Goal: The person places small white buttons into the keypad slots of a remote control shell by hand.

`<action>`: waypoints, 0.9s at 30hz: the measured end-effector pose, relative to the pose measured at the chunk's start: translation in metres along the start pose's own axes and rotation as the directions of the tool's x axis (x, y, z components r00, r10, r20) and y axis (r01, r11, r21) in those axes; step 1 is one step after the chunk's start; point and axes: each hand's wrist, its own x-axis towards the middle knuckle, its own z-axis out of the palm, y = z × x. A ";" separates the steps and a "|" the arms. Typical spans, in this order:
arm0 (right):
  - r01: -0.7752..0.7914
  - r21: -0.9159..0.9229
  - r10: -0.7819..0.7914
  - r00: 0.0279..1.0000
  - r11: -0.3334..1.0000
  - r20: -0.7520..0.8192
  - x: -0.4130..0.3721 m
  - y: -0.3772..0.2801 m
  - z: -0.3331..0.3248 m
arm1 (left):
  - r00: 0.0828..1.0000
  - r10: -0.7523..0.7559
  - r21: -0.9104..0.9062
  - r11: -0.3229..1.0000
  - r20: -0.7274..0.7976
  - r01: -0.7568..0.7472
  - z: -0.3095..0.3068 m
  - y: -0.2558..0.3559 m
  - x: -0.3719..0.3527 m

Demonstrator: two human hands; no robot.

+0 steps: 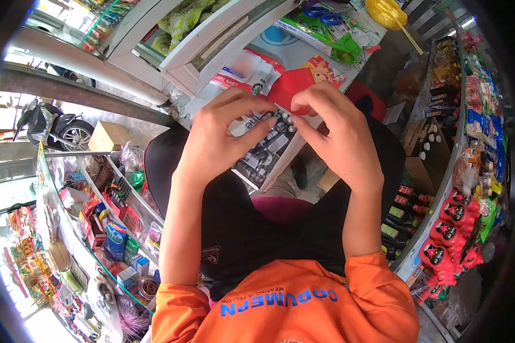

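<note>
A box printed with dark pictures (264,155) sits between the person's knees, above the gap in the black trousers (280,228). Its long axis runs on a slant: the near end points lower left, toward the left thigh, and the far end points up and right, toward the red sheet (290,86) beyond it. The far end lies between the two hands; the rest slopes down below them.

The left hand (226,134) and right hand (333,134) face each other, thumbs and fingers curved, their tips close together over that far end — small silvery round shapes (285,118) show there (printed or loose, I cannot tell). Whether either hand pinches anything is unclear — the fingertips hide it.
</note>
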 end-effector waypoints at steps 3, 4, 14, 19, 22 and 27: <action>-0.024 0.000 0.024 1.000 1.000 0.014 -0.005 -0.004 -0.004 | 0.997 0.072 0.004 0.997 0.020 -0.072 0.001 -0.003 0.002; -0.016 -0.068 0.019 0.999 0.998 0.043 -0.008 -0.005 -0.007 | 0.996 0.084 0.010 0.996 0.028 -0.085 0.002 -0.004 0.003; -0.070 -0.372 0.080 0.997 0.926 0.012 -0.017 -0.032 0.006 | 0.997 0.073 0.002 0.997 0.011 -0.073 0.004 -0.004 0.001; -0.002 -0.310 0.016 0.999 0.951 0.042 -0.014 -0.026 0.014 | 0.999 0.054 0.016 0.998 -0.002 -0.054 0.002 -0.006 0.000; -0.022 -0.277 0.033 0.999 0.961 0.036 -0.012 -0.028 0.019 | 1.000 0.030 0.010 0.999 0.004 -0.030 0.002 -0.005 0.000; -0.065 -0.204 0.084 0.993 0.977 0.087 -0.010 -0.026 0.026 | 1.000 0.025 0.002 1.000 0.014 -0.025 0.002 -0.005 -0.001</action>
